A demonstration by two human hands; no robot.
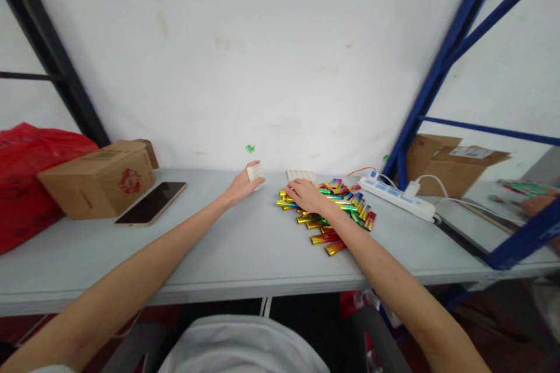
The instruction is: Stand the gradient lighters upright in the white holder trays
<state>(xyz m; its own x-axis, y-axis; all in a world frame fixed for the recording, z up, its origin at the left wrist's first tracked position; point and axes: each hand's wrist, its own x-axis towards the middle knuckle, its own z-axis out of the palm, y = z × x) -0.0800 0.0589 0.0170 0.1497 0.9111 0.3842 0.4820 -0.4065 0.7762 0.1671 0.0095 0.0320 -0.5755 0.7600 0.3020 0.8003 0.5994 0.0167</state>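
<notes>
My left hand (pixel 242 185) is stretched out over the grey table (pixel 219 245) and its fingers are closed round a small white ribbed holder (pixel 255 172). My right hand (pixel 304 193) rests on a heap of shiny batteries (pixel 345 207) in gold, red, green and blue, with its fingers curled down among them. What the right fingers hold, if anything, is hidden. A second white holder (pixel 301 175) lies flat on the table just behind the right hand.
A brown cardboard box (pixel 100 180) and a red plastic bag (pixel 26 180) stand at the left, a dark phone (pixel 151 204) beside them. A white power strip (pixel 398 195) with cables lies right of the batteries. Blue shelf posts (pixel 420 105) rise at right; another person's hand (pixel 536 205) shows there.
</notes>
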